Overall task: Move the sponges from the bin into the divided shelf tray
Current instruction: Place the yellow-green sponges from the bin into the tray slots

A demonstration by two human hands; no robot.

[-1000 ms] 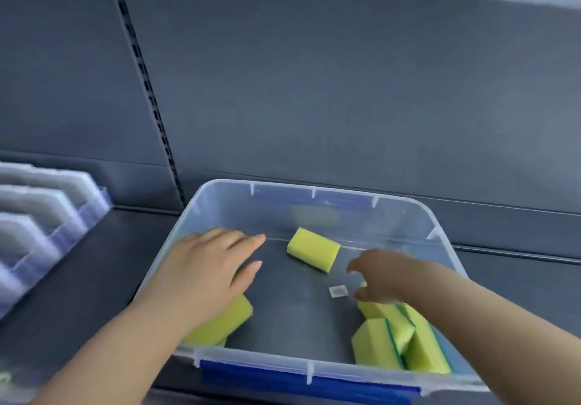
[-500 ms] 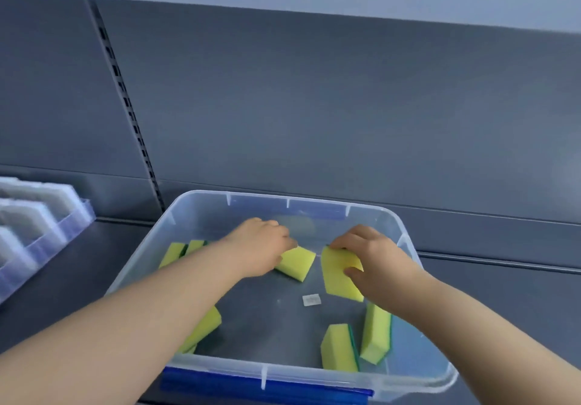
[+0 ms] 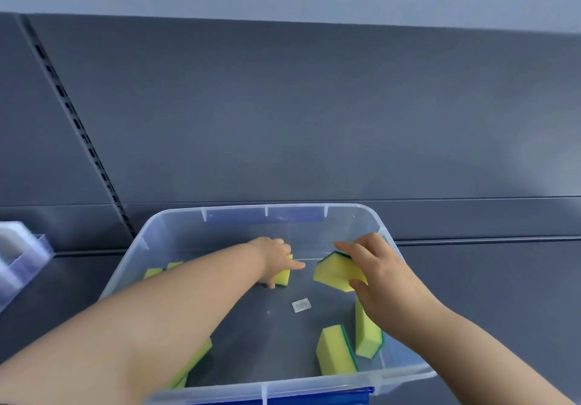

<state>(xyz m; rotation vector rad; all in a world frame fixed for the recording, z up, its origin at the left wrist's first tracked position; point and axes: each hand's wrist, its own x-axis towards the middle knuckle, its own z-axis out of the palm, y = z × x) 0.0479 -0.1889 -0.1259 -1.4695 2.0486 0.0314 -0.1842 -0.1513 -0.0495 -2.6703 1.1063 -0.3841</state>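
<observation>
A clear plastic bin stands on the dark shelf and holds several yellow sponges with green backs. My right hand grips one sponge and holds it tilted just above the bin floor. My left hand reaches to the bin's far side, fingers curled round a second sponge that rests on the floor. Two sponges stand on edge at the front right. Others lie at the left wall and under my left forearm. A corner of the divided shelf tray shows at the far left.
A small white label lies on the bin floor. The grey back panel with a slotted upright rises behind the bin. Bare shelf surface lies to the right of the bin.
My right hand has raised its sponge off the floor and tilted it. My left hand has closed further round the far sponge. The view has tilted upward.
</observation>
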